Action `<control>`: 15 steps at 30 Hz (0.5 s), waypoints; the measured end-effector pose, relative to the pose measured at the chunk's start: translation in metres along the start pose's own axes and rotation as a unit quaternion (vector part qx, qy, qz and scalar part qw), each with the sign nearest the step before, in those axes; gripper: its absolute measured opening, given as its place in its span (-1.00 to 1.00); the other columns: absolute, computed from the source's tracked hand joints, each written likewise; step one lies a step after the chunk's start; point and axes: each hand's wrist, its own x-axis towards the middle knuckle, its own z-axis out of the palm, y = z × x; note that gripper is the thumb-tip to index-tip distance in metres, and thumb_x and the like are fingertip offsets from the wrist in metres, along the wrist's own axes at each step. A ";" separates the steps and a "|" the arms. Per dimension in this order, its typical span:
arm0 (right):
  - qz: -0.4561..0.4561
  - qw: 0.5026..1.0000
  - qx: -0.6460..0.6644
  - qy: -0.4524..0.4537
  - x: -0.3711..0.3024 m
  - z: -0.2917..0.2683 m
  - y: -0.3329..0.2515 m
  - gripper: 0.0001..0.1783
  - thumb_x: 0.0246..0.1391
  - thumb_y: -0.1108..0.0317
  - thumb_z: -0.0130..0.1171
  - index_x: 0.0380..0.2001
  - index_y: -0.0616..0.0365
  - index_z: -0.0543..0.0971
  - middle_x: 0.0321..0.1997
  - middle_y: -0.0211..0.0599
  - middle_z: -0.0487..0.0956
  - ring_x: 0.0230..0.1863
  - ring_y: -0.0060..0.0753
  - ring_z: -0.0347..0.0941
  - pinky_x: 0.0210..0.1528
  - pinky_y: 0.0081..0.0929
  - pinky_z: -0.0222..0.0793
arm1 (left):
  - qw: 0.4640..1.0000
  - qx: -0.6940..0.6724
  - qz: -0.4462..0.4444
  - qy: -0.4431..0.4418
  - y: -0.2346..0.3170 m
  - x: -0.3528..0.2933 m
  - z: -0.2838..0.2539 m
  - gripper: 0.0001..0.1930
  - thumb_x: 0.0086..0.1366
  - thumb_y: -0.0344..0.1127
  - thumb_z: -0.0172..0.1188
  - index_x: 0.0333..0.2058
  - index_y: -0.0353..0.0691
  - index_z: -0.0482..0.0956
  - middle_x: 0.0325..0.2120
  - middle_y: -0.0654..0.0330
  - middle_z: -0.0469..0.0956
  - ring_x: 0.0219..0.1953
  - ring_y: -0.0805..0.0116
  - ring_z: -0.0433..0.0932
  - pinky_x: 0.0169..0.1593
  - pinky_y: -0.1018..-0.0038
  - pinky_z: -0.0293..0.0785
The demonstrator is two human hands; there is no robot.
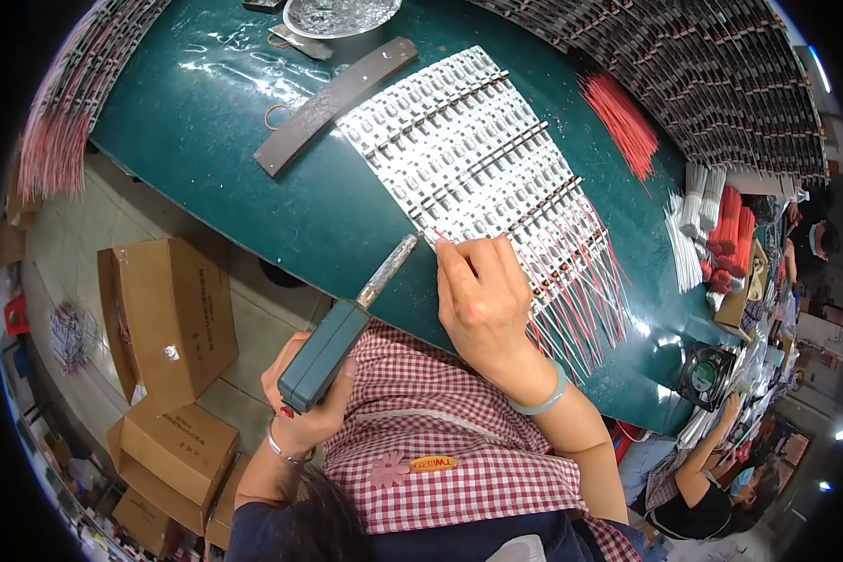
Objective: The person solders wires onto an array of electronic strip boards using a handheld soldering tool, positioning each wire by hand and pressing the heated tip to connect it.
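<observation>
My left hand is wrapped round the dark green body of a soldering gun. Its metal tip points up and to the right, ending close to the lower left edge of a white circuit board panel. At that same edge my right hand is closed in a pinch, with a bit of red wire showing at the fingertips. The rest of that wire is hidden by the hand. Rows of small parts cover the panel, and red and white wires trail from its lower right side.
A dark flat bar and a foil-like bowl lie on the green table. Loose red wires, wire bundles and a black fan sit rightward. Stacked boards line the back. Cartons stand left; a co-worker is lower right.
</observation>
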 end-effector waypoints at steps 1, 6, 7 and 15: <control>-0.001 1.000 -0.003 -0.002 0.000 0.000 0.000 -0.79 -0.12 0.57 0.28 -0.32 0.28 0.63 -0.45 -0.33 0.42 -0.38 -0.33 0.37 -0.45 -0.43 0.32 | 1.000 0.003 0.003 -0.004 0.001 0.001 -0.001 -0.79 0.05 -0.54 0.36 -0.29 -0.41 0.61 -0.40 0.07 0.57 -0.44 0.23 0.59 -0.33 0.47 0.51; -0.005 1.000 0.003 0.003 -0.001 0.001 0.001 -0.80 -0.12 0.57 0.26 -0.32 0.28 0.63 -0.46 -0.33 0.41 -0.38 -0.33 0.37 -0.45 -0.44 0.31 | 0.999 0.011 0.030 0.008 0.002 -0.002 -0.001 -0.78 0.05 -0.53 0.36 -0.28 -0.41 0.62 -0.42 0.08 0.57 -0.46 0.25 0.58 -0.34 0.46 0.51; -0.005 1.000 0.005 0.002 -0.001 0.000 0.001 -0.80 -0.12 0.57 0.25 -0.32 0.28 0.63 -0.46 -0.33 0.40 -0.38 -0.33 0.37 -0.44 -0.44 0.32 | 1.000 -0.002 0.010 0.022 -0.001 -0.007 -0.001 -0.77 0.06 -0.53 0.36 -0.27 -0.41 0.62 -0.40 0.07 0.59 -0.45 0.25 0.60 -0.33 0.46 0.52; 0.029 0.999 0.027 -0.007 0.000 -0.009 -0.001 -0.77 -0.11 0.61 0.31 -0.30 0.24 0.63 -0.43 -0.30 0.49 -0.40 -0.27 0.42 -0.42 -0.37 0.38 | 0.995 -0.056 -0.057 0.064 -0.007 -0.017 0.004 -0.72 0.19 -0.45 0.35 -0.12 -0.43 0.62 -0.26 0.03 0.65 -0.24 0.20 0.65 -0.14 0.41 0.55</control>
